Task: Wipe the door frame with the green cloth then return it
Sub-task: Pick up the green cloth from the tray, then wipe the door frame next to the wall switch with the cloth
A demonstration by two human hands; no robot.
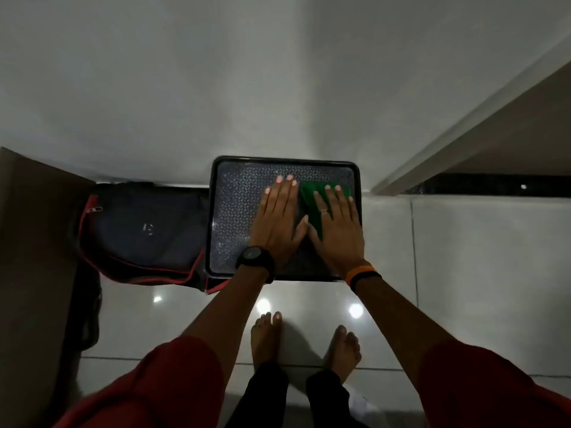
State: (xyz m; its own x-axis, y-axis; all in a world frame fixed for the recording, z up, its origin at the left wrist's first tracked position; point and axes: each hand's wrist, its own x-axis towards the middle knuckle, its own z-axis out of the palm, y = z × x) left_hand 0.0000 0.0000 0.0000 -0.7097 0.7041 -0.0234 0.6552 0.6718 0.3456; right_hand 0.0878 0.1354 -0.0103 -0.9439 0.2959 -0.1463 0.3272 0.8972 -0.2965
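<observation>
The green cloth (pixel 312 205) lies folded on the right part of a dark patterned stool top (pixel 234 205) that stands against the white wall. My right hand (pixel 338 230) lies flat on the cloth, fingers spread, covering most of it. Just left of the cloth, my left hand (pixel 278 217) rests flat on the stool top, its thumb touching the cloth's edge. The door frame (pixel 463 128) runs up diagonally at the right, pale and angular.
A dark bag with red piping (pixel 145 230) sits on the floor left of the stool. A brown cabinet side (pixel 34 257) stands at the far left. My bare feet (pixel 306 344) stand on glossy white tiles. A dark threshold strip (pixel 494 185) lies at the doorway.
</observation>
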